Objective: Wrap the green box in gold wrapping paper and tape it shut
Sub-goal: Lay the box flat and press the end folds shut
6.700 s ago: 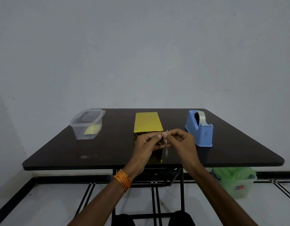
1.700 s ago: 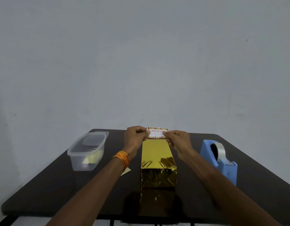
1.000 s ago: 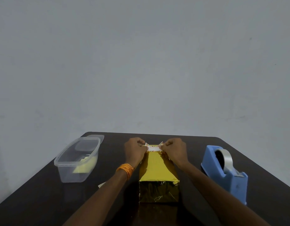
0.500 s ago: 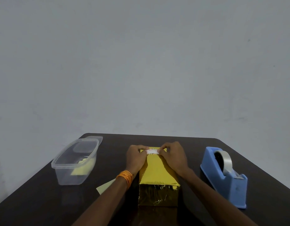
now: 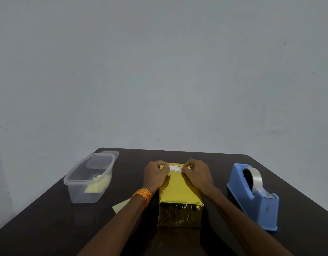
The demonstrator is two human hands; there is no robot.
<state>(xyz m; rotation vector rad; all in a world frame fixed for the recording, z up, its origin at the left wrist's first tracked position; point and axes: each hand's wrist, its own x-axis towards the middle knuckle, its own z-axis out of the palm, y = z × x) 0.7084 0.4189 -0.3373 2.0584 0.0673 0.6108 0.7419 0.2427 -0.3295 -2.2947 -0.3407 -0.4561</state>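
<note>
The box stands in the middle of the dark table, fully covered in shiny gold paper, with one short end facing me. A small white label with a coloured border lies on the far end of its top face. My left hand holds the label's left end with curled fingers and thumb. My right hand holds the right end the same way. Both hands rest on the box top. An orange thread band circles my left wrist.
A blue tape dispenser with a clear roll stands right of the box. A clear plastic container with yellow slips inside sits at the left. A pale yellow paper piece lies by my left forearm. The table meets a grey wall.
Both hands brought the label from in front of me down onto the far end of the box top. It now lies flatter on the gold paper than half a second ago.
</note>
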